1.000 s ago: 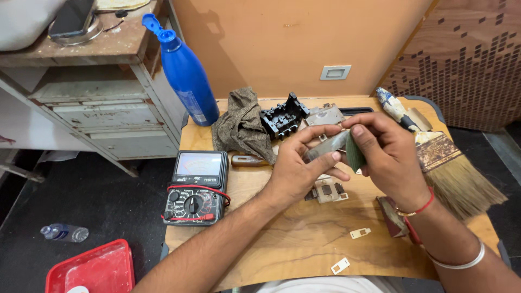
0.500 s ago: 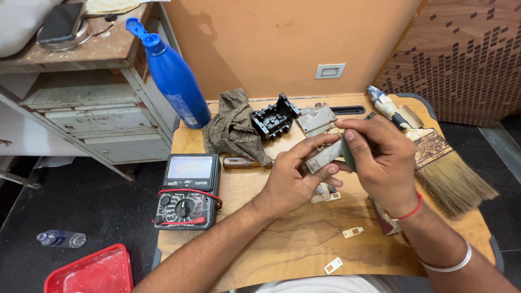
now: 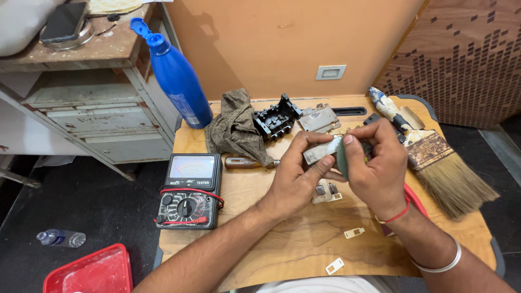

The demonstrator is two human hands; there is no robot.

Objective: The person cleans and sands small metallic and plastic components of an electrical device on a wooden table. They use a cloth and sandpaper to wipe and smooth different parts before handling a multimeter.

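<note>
Over the wooden table [image 3: 282, 244], held up between both hands: a small grey part [image 3: 321, 151]. Left hand [image 3: 296, 179] closed on it, thumb and fingers pinching. Right hand [image 3: 377, 171] closed too, fingertips on its other end. Below, little white bits [image 3: 353, 233] on the wood. Off to the left, a meter [image 3: 190, 190], a rag [image 3: 234, 127] and a blue bottle [image 3: 176, 81]. On the right, a big brush [image 3: 442, 163].

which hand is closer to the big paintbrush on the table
Right. The right hand sits just beside the paintbrush, nearly at its ferrule, while the left hand is farther off, on the multimeter side.
</note>
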